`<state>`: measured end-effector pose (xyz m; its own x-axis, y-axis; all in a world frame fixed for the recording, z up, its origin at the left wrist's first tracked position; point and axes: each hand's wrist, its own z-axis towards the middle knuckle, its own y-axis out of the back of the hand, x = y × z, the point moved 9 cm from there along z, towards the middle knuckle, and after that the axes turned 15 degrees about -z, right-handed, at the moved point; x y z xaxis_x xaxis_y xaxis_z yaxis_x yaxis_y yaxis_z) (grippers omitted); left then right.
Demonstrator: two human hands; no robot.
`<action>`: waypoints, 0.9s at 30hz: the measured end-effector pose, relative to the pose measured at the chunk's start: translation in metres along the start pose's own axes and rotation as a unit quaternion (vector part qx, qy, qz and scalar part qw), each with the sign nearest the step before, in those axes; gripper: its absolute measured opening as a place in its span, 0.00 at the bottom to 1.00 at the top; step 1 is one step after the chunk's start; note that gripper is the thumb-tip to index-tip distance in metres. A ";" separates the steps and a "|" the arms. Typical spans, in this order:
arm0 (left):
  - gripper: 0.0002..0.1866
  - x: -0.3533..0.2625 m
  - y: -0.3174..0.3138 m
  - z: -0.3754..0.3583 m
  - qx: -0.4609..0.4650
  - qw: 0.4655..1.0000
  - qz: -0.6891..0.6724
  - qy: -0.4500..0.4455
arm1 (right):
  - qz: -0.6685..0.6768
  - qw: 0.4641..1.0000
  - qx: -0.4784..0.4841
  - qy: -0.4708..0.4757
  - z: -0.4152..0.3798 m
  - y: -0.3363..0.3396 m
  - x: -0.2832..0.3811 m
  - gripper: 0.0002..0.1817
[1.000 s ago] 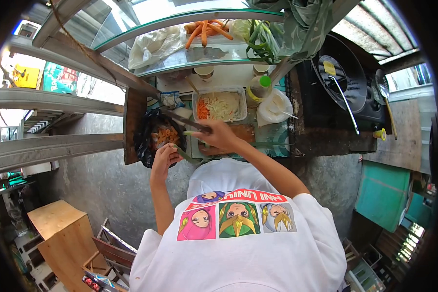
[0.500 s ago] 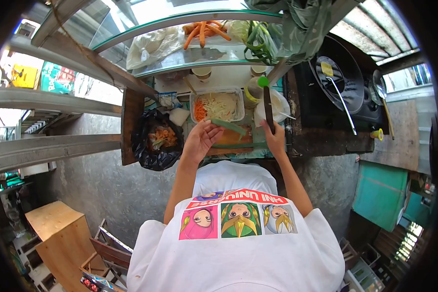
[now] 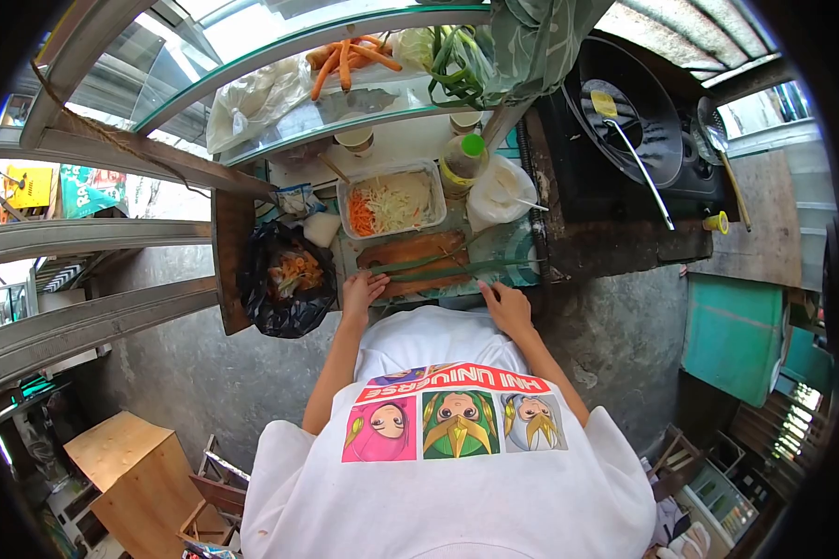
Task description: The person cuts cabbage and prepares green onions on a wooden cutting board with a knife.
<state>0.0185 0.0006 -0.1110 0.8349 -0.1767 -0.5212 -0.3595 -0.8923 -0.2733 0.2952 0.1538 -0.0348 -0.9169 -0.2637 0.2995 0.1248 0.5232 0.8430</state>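
Long spring onion leaves [image 3: 429,273] lie across a wooden cutting board [image 3: 391,253] at the front of the counter. My left hand [image 3: 360,291] presses its fingers onto their left end, at the board's edge. By the counter's front edge, right of the board, my right hand [image 3: 510,307] is closed near the leaves' right part. What it grips is hidden, and no knife can be made out. Behind the board stands a clear plastic tub [image 3: 393,198] of shredded carrot and cabbage.
A black plastic bag [image 3: 289,279] of peelings sits at left. A green-capped bottle [image 3: 463,163] and a white bag [image 3: 503,191] stand behind the board. To the right is a stove with a wok [image 3: 625,112]. Carrots [image 3: 350,61] lie on the glass shelf above.
The knife held upright in my right hand is no longer visible, and that hand has moved down. My left hand has lowered a green leaf onto the board. The view has shifted slightly.
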 end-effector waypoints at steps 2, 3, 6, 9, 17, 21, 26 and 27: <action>0.13 0.001 -0.002 -0.002 0.004 1.000 -0.018 -0.002 | -0.006 1.000 0.014 0.000 0.000 -0.007 0.003 0.31; 0.12 0.003 -0.004 -0.001 0.011 0.999 -0.035 -0.003 | -0.012 1.000 0.027 -0.002 -0.001 -0.011 0.004 0.32; 0.10 0.021 0.000 0.008 -0.010 0.985 -0.164 0.052 | -0.017 0.999 0.033 -0.020 -0.003 -0.015 0.010 0.32; 0.10 0.026 0.000 0.006 -0.024 0.983 -0.172 0.058 | -0.034 0.998 0.022 -0.047 -0.004 -0.013 0.013 0.32; 0.11 0.015 0.013 0.000 -0.013 0.994 -0.108 0.022 | -0.038 0.995 0.029 -0.090 -0.006 -0.017 0.008 0.32; 0.10 0.010 0.021 -0.008 -0.030 0.992 -0.119 0.023 | -0.033 0.994 0.033 -0.095 -0.008 -0.015 0.009 0.32; 0.07 0.013 0.040 0.004 -0.048 0.980 -0.188 0.051 | -0.023 0.993 0.020 -0.112 -0.007 -0.012 0.004 0.32; 0.06 0.014 0.041 0.004 -0.059 0.973 -0.213 0.068 | -0.018 0.993 0.010 -0.120 -0.007 -0.011 0.001 0.32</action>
<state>0.0141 -0.0369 -0.1329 0.9483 0.1724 -0.2666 0.0740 -0.9366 -0.3426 0.2950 0.1422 -0.0408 -0.9849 -0.0834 0.1515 0.0842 0.5338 0.8414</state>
